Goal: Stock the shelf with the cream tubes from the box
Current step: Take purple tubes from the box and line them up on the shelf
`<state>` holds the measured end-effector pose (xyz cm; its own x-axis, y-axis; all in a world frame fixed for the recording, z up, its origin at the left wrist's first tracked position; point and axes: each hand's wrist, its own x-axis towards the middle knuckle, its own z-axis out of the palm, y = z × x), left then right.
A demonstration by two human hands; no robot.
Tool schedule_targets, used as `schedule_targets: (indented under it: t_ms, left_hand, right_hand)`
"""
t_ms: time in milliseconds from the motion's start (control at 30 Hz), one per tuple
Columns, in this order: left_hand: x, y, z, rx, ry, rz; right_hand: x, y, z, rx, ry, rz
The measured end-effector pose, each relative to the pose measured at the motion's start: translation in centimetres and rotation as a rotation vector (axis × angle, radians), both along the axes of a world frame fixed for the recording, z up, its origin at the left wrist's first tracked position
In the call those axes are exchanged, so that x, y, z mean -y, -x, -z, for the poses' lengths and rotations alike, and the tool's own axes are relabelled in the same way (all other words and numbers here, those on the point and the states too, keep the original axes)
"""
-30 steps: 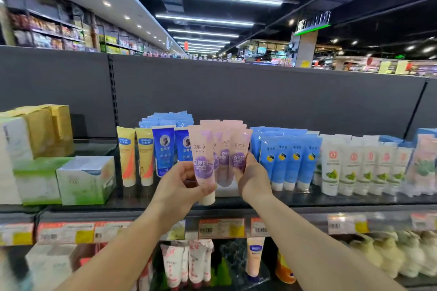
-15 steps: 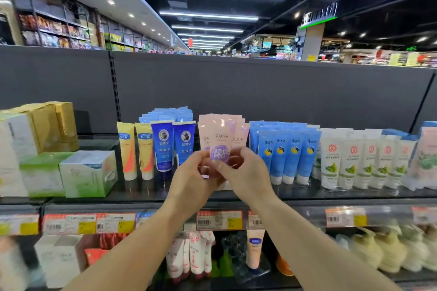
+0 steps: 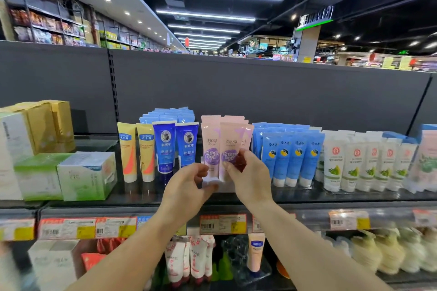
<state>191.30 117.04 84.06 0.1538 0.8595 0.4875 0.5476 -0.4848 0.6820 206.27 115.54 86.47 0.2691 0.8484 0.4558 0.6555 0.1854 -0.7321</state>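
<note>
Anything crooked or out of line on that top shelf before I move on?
Mostly tidy. The front pink tubes lean slightly against each other rather than standing square, with the left hand and right hand at them. The dark blue tubes and light blue tubes stand upright in even rows. No spills or damage visible.

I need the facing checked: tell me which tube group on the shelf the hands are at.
The pink tubes with purple labels, between the dark blue tubes and the light blue ones.
</note>
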Motion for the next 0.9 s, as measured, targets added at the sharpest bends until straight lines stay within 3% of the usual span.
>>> schedule_targets:
  t_ms: [433, 633, 900]
  left_hand:
    - [-0.2, -0.3, 0.5, -0.108, -0.090, -0.062]
    - [-0.7, -0.4, 0.8, -0.221, -0.076, -0.032]
    - [-1.0, -0.8, 0.7, -0.257, -0.131, -0.053]
  right_hand:
    - [0.2, 0.1, 1.2, 0.105, 0.104, 0.152]
    - [1.6, -1.4, 2.3, 0.337, 0.166, 0.176]
    - [2.0, -1.6, 3.4, 0.300, 0.085, 0.122]
